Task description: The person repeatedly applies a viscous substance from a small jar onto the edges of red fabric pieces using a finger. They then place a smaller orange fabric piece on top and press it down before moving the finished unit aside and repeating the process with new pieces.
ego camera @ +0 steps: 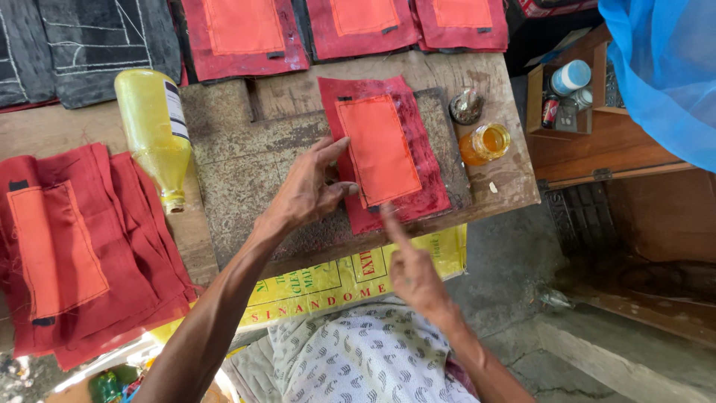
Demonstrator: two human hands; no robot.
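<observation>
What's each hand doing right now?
Left hand: open, fingers pressing the red cloth piece.
Right hand: index finger on the cloth's lower edge; holds nothing.

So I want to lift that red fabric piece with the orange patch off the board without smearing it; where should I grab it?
Probably pinch the red fabric piece at its bare far-right corner, coming from the right: it lies flat, the left hand pins its left edge, and the right hand touches its near edge.

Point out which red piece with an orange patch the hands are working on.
The red piece lying alone on the worn wooden board. The left hand presses its edge and the right hand fingers its lower edge; the others lie untouched.
</observation>
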